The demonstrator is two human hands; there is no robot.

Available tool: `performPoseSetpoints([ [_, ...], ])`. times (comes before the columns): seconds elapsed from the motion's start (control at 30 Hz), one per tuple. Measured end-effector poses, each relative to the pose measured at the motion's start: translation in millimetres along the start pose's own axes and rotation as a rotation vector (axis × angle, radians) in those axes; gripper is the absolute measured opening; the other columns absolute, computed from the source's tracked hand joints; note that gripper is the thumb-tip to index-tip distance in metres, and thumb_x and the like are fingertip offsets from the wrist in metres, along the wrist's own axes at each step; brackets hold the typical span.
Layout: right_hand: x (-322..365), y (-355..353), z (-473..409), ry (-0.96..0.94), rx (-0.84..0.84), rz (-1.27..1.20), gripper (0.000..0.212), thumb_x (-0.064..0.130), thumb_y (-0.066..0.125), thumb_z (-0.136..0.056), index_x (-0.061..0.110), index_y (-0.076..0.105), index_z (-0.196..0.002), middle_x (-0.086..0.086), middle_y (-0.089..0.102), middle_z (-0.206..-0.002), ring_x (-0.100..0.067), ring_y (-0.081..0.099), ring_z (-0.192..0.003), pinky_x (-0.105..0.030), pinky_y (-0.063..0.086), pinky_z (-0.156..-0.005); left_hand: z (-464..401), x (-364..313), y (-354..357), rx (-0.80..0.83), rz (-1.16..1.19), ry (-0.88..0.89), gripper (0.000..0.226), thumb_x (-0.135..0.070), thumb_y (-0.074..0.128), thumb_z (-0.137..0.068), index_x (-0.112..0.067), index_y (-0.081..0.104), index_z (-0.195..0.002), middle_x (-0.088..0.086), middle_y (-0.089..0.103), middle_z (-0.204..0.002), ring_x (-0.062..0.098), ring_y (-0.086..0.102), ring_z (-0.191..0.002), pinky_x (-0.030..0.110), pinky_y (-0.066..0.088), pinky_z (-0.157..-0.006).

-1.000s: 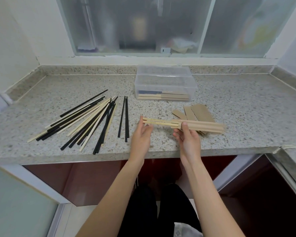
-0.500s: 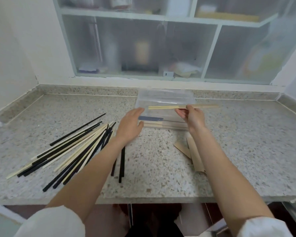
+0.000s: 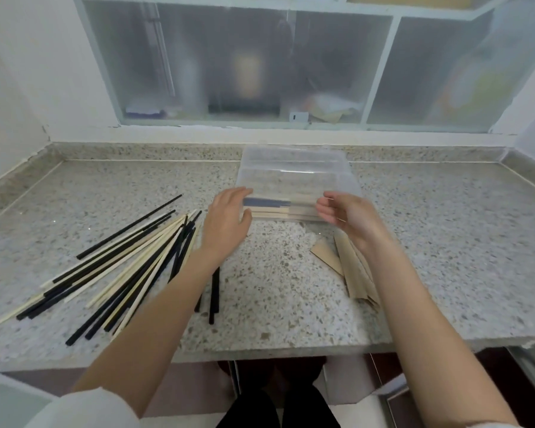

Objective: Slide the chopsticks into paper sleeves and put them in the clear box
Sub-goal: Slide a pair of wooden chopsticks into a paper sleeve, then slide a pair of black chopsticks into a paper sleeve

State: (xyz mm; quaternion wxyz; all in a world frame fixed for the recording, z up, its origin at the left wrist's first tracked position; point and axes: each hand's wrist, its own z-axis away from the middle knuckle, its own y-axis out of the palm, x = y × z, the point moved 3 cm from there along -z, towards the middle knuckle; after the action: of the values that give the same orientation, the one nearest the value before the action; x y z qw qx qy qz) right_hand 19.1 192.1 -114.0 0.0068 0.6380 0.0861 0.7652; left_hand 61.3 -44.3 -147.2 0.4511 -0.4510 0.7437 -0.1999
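The clear box (image 3: 294,168) stands at the back middle of the counter, with several sleeved chopsticks (image 3: 278,208) lying along its near wall. My left hand (image 3: 227,220) hovers at the box's front left corner, fingers relaxed and holding nothing. My right hand (image 3: 346,216) is at the box's front right, fingers loosely curled and empty. A spread of loose black and pale chopsticks (image 3: 130,257) lies to the left. Brown paper sleeves (image 3: 349,267) lie in a small pile under my right wrist.
The speckled stone counter (image 3: 445,242) ends in a front edge near my body. A raised stone lip and a frosted window (image 3: 260,66) run behind the box. Two black chopsticks (image 3: 213,291) lie apart from the pile, partly under my left forearm.
My right hand carried the sleeved pair from the counter front up over the box and let it go; both hands are now empty at the box's front. The view tilted up.
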Motion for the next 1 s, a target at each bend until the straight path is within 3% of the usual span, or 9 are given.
performPoseSetpoints([
  [0.13,-28,-26,32,-0.217,-0.084,0.638,0.021,0.018,0.055,-0.092,0.017,0.069,-0.108,0.005,0.071,-0.094,-0.01,0.065,-0.085,-0.027,0.052,-0.081,35,-1,-19,-0.008,0.004,-0.09,0.034,-0.02,0.055,-0.091,-0.017,0.055,-0.125,0.0,0.06,-0.116,0.02,0.051,-0.109,0.025,0.037,-0.087],
  [0.23,-42,-34,56,-0.333,-0.212,1.247,0.027,0.021,0.049,-0.095,0.009,0.064,-0.114,-0.01,0.065,-0.112,-0.022,0.057,-0.103,-0.029,0.042,-0.084,67,2,-30,0.08,-0.061,-0.161,0.037,-0.029,0.058,-0.09,-0.018,0.055,-0.125,0.001,0.06,-0.116,0.02,0.051,-0.108,0.028,0.04,-0.086],
  [0.37,-53,-35,74,-0.22,-0.223,1.487,0.033,0.027,0.042,-0.098,0.002,0.056,-0.115,-0.018,0.058,-0.111,-0.031,0.054,-0.1,-0.033,0.039,-0.072,103,7,-35,0.243,-0.275,-0.245,0.052,-0.045,0.055,-0.089,-0.016,0.049,-0.132,0.008,0.051,-0.129,0.025,0.042,-0.12,0.035,0.041,-0.092],
  [0.5,-58,-36,76,-0.199,-0.211,1.492,0.028,0.023,0.045,-0.095,0.001,0.057,-0.109,-0.017,0.062,-0.105,-0.031,0.057,-0.094,-0.033,0.039,-0.066,124,5,-34,0.338,-0.347,-0.243,0.056,-0.048,0.047,-0.092,-0.015,0.046,-0.137,0.008,0.046,-0.134,0.027,0.037,-0.122,0.035,0.036,-0.098],
  [0.67,-58,-34,81,-0.25,-0.275,1.466,0.024,0.015,0.045,-0.095,0.006,0.058,-0.113,-0.014,0.064,-0.102,-0.029,0.058,-0.092,-0.031,0.038,-0.063,128,2,-39,0.313,-0.397,-0.182,0.049,-0.049,0.046,-0.092,-0.024,0.051,-0.134,0.002,0.052,-0.13,0.024,0.042,-0.116,0.035,0.04,-0.094],
  [0.8,-54,-32,87,-0.323,-0.319,1.382,0.027,0.02,0.057,-0.092,0.009,0.058,-0.116,-0.011,0.062,-0.102,-0.027,0.058,-0.091,-0.032,0.042,-0.064,125,4,-38,0.309,-0.363,-0.217,0.045,-0.05,0.046,-0.092,-0.025,0.056,-0.129,0.003,0.055,-0.128,0.024,0.044,-0.118,0.036,0.04,-0.093],
  [0.9,-51,-30,97,-0.387,-0.323,1.106,0.033,0.024,0.061,-0.09,0.013,0.058,-0.121,-0.003,0.065,-0.105,-0.02,0.061,-0.089,-0.03,0.047,-0.068,119,8,-42,0.247,-0.283,-0.235,0.033,-0.04,0.049,-0.094,-0.025,0.064,-0.118,0.001,0.065,-0.115,0.022,0.053,-0.108,0.034,0.046,-0.083],
  [1.0,-58,-27,103,-0.289,-0.208,0.542,0.034,0.024,0.064,-0.089,0.016,0.057,-0.122,0.001,0.065,-0.105,-0.015,0.063,-0.087,-0.034,0.055,-0.073,113,11,-45,0.234,-0.212,-0.277,0.028,-0.031,0.058,-0.091,-0.021,0.064,-0.116,-0.004,0.068,-0.105,0.016,0.059,-0.093,0.029,0.049,-0.072],
])
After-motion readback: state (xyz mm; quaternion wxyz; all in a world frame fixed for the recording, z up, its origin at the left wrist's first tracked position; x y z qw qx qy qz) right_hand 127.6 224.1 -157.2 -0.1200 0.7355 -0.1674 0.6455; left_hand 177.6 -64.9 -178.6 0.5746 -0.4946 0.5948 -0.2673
